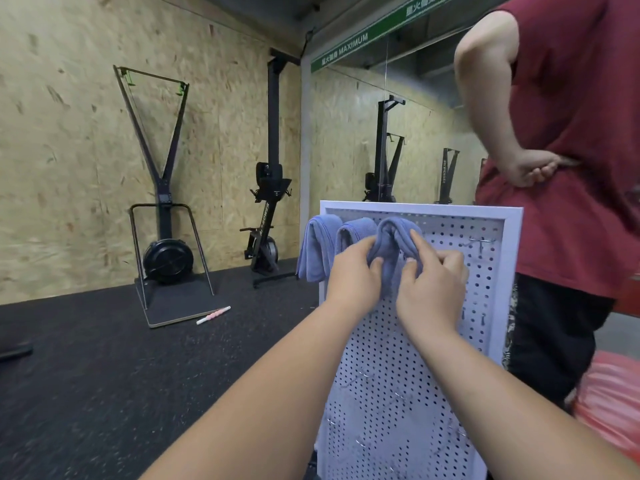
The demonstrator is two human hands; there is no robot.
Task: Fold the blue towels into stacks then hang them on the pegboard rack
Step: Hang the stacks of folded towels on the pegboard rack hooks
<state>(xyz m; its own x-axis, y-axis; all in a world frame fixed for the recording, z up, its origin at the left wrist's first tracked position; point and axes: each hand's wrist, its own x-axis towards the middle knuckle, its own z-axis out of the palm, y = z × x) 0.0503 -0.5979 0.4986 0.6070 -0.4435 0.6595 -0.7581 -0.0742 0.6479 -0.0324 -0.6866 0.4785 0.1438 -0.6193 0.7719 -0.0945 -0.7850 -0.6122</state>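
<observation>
Black speckled floor fills 7 to 9 o'clock. Chipboard wall at 10 o'clock backs a ski trainer.

White pegboard rack stands at 5 o'clock, with three blue towels draped over its top row.

Left hand and right hand pinch the rightmost towel, fingers curled into the cloth.

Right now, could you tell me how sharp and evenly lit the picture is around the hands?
Head view: wide-angle distortion warps the pegboard frame and walls; left hand, right hand and the towel they grip look slightly soft; the floor at far left is smeared; light is flat and even, no glare on the pegboard.
</observation>
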